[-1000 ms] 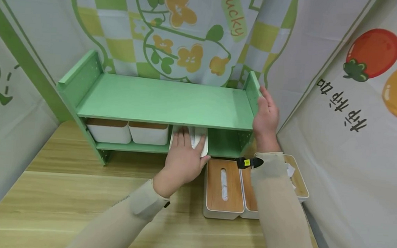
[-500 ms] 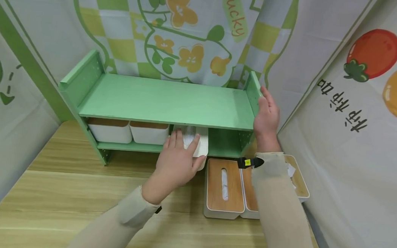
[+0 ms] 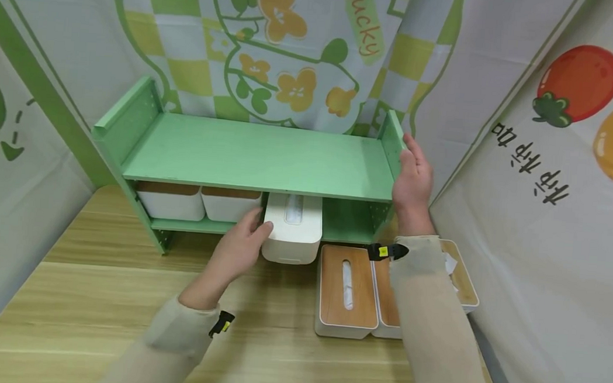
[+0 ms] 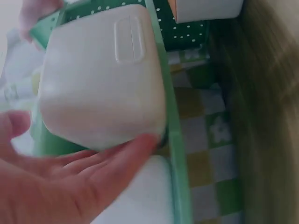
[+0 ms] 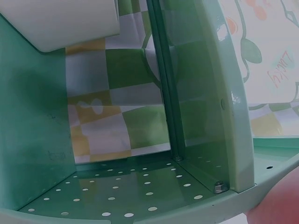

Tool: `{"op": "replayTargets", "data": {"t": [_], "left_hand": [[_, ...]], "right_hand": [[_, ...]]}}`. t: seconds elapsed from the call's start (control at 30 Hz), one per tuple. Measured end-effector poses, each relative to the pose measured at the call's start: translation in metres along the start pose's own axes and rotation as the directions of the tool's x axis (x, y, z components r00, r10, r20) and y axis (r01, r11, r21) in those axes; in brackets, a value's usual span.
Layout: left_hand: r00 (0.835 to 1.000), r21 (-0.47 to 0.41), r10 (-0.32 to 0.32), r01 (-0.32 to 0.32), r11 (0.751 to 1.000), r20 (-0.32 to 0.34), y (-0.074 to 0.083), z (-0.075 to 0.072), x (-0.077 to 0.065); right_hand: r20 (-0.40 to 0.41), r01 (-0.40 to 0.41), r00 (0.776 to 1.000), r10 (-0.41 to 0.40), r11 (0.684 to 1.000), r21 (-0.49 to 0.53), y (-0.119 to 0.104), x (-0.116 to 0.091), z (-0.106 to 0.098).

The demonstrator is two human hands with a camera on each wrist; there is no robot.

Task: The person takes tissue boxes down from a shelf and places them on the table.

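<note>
A white tissue box (image 3: 293, 229) with a clear slot window in its lid sits in the lower tier of the green shelf (image 3: 256, 153), its front end jutting past the shelf edge. My left hand (image 3: 240, 243) is at the box's left side. In the left wrist view, its extended fingers (image 4: 126, 161) lie along the wall of the white tissue box (image 4: 98, 74), thumb apart. My right hand (image 3: 414, 186) rests against the outside of the shelf's right end panel, fingers fairly straight. Only a bit of the right hand (image 5: 278, 205) shows in the right wrist view.
Two white boxes with wooden lids (image 3: 171, 204) stand left in the same tier. On the table (image 3: 135, 321), wooden-lidded tissue boxes (image 3: 350, 294) stand before the shelf's right half, one partly behind my right sleeve. A white-rimmed box (image 3: 461, 277) with tissue lies further right.
My left hand has come off the top of the white tissue box and moved left and down to its side. The box now juts further out toward me. The right hand stays put.
</note>
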State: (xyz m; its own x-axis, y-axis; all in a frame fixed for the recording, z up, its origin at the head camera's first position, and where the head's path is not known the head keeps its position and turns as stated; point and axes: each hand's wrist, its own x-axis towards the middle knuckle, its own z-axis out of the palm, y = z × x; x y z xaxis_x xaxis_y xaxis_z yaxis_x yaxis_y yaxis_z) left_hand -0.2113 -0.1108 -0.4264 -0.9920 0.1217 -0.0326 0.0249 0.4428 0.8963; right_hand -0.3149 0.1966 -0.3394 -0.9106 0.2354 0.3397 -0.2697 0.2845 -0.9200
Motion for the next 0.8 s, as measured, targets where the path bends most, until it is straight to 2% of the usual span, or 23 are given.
{"op": "replayTargets", "data": {"t": [0.07,0.1,0.2,0.3,0.37,0.43,0.5,0.8], "left_hand": [[0.99,-0.151,-0.103,0.117,0.982,0.098,-0.007,-0.002,0.004],[0.979,-0.23,-0.142,0.172,0.958,0.144,-0.011,-0.003,0.006],[0.951,-0.432,-0.202,0.288,0.855,0.233,-0.02,-0.001,0.011],[0.946,-0.567,-0.21,0.318,0.76,0.249,-0.027,0.002,0.013],[0.95,-0.63,-0.197,0.309,0.712,0.243,-0.029,0.003,0.013],[0.951,-0.669,-0.191,0.307,0.677,0.243,-0.031,0.003,0.013],[0.95,-0.683,-0.19,0.31,0.662,0.247,-0.032,0.003,0.012],[0.944,-0.693,-0.162,0.323,0.645,0.289,-0.034,0.003,0.009]], "right_hand": [[-0.002,-0.002,1.0,0.002,1.0,0.002,0.001,0.0,0.0],[-0.003,-0.003,1.0,0.003,1.0,0.0,0.001,0.0,0.0],[-0.007,0.001,1.0,-0.001,1.0,-0.004,0.002,0.0,-0.001],[0.001,0.014,1.0,-0.014,1.0,-0.013,0.002,0.001,0.0],[0.007,0.023,1.0,-0.023,1.0,-0.015,0.001,0.001,0.001],[0.016,0.027,1.0,-0.027,0.999,-0.02,-0.001,0.0,0.002],[0.016,0.025,1.0,-0.025,0.999,-0.019,-0.001,0.0,0.002],[0.002,0.009,1.0,-0.009,1.0,-0.021,0.001,0.001,-0.001]]}}
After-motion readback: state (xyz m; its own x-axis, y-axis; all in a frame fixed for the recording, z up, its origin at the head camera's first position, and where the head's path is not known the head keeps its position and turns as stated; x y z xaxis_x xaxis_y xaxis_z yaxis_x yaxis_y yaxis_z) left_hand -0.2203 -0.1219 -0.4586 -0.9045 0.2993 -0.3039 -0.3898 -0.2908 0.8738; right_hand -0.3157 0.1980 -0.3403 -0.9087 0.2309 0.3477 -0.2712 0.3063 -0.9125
